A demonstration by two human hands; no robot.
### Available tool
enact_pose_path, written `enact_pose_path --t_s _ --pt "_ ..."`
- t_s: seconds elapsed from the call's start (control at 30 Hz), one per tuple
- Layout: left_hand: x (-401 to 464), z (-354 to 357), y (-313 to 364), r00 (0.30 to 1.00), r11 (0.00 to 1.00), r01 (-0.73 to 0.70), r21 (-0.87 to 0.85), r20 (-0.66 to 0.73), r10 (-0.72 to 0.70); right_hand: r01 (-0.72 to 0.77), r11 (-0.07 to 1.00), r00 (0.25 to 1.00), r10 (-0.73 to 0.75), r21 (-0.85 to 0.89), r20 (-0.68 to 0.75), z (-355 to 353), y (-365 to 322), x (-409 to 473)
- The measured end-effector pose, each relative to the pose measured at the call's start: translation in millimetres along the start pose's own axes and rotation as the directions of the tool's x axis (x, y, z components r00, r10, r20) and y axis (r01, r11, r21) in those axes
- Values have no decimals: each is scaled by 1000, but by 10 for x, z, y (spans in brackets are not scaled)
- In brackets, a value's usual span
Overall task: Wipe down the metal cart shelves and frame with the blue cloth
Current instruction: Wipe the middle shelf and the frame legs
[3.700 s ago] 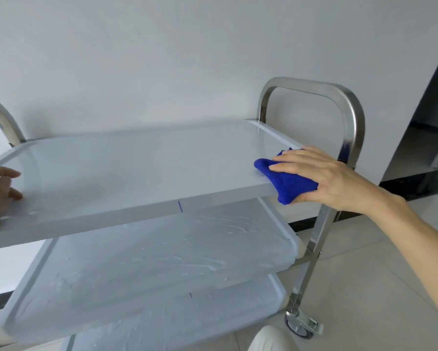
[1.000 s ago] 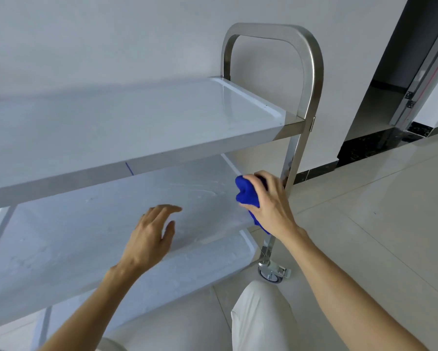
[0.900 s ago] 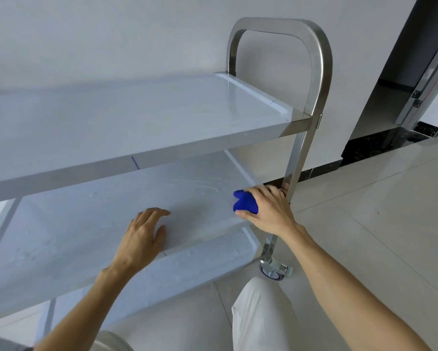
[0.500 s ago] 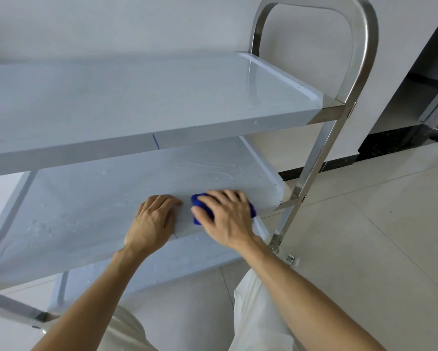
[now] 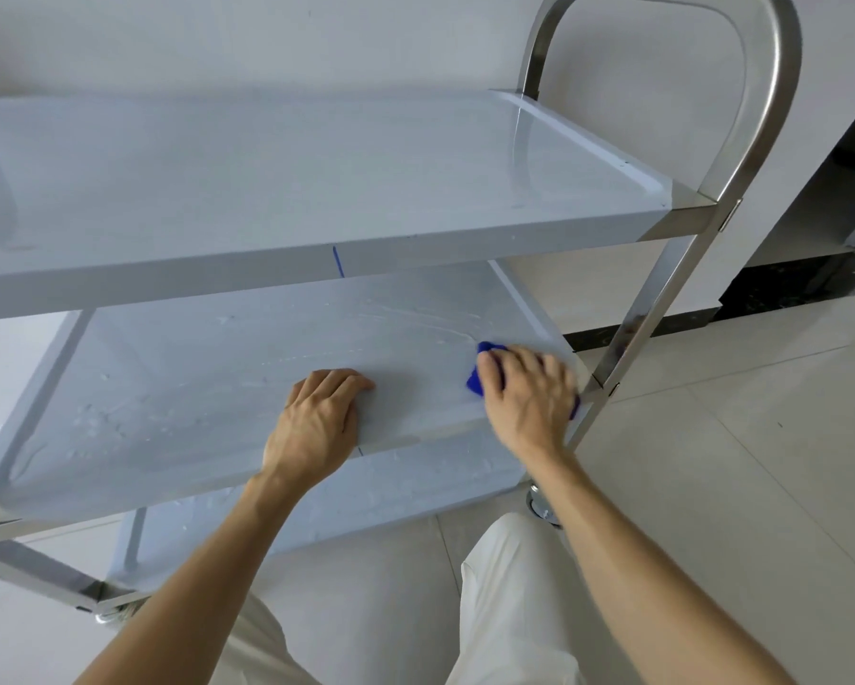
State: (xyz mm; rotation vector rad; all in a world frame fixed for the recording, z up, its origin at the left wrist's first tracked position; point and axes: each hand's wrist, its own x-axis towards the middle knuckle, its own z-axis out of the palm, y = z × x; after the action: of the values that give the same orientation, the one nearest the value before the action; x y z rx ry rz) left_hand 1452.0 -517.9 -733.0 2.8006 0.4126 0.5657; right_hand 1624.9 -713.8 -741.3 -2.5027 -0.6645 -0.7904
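Head view: the right hand (image 5: pixel 527 393) lies palm down over the blue cloth (image 5: pixel 480 370) on the middle shelf (image 5: pixel 193 388) of the metal cart (image 5: pixel 662 299), fingers curved over the wad and pressing it to the surface at the shelf's near right corner, just beside the right upright of the frame (image 5: pixel 756 116). Only the cloth's left edge and a sliver by the little finger show. Half a second ago this hand and cloth sat further left, close to the left hand; now they are well apart.

The left hand (image 5: pixel 317 422) holds nothing; its palm rests on the near rim of the middle shelf with the fingers bent down onto the surface, much as half a second ago.

Wet streaks and droplets mark the middle shelf, arcing toward the cloth. The top shelf (image 5: pixel 292 180) looks smooth, with a blue line on its near edge. The bottom shelf (image 5: pixel 415 491) shows below, with a caster (image 5: pixel 541 506) under the right post. White trousers (image 5: pixel 514 610) fill the near foreground over the tiled floor (image 5: pixel 737 462).
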Motion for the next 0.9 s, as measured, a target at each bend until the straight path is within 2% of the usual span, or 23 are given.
enact_pose_path --t_s 0.07,0.13,0.2,0.27,0.33,0.37,0.43,0.57,0.67,0.73,0.8,0.9 --pt "0 -3 -6 1000 1000 0 -3 -5 0 125 986 992 -121 114 -46 33 -376 -212" --pt "-17 -5 -16 1000 1000 -9 -7 -13 9 314 930 948 -318 192 -9 41 -573 -346" --pt "-35 -7 -44 999 999 -31 -9 -17 30 504 816 840 -540 282 62 6 -500 -317" --pt "-45 -4 -78 999 999 -43 -15 -14 42 639 688 683 -713 344 159 -75 -224 -181" --pt "-48 2 -96 999 999 -47 -21 -16 47 707 631 558 -775 320 296 -150 154 -33" --pt "-46 9 -96 998 999 -51 -19 -22 51 708 643 547 -761 292 348 -188 354 34" --pt "-35 22 -92 998 998 -57 -15 -32 56 671 704 591 -698 233 405 -256 753 151" --pt "-21 27 -73 997 998 -62 -28 -42 61 613 778 671 -605 138 428 -340 1152 198" --pt "-23 19 -56 997 998 -54 -29 -51 52 628 770 709 -625 110 326 -260 902 41" --pt "-17 22 -42 998 999 -46 -29 -45 44 647 752 710 -655 129 260 -197 565 -66" --pt "-21 34 -39 998 999 -38 -28 -41 37 680 714 681 -700 169 217 -121 112 -168" --pt "-42 59 -76 999 999 8 -51 -33 -10 733 633 599 -774 247 207 9 -511 -306"
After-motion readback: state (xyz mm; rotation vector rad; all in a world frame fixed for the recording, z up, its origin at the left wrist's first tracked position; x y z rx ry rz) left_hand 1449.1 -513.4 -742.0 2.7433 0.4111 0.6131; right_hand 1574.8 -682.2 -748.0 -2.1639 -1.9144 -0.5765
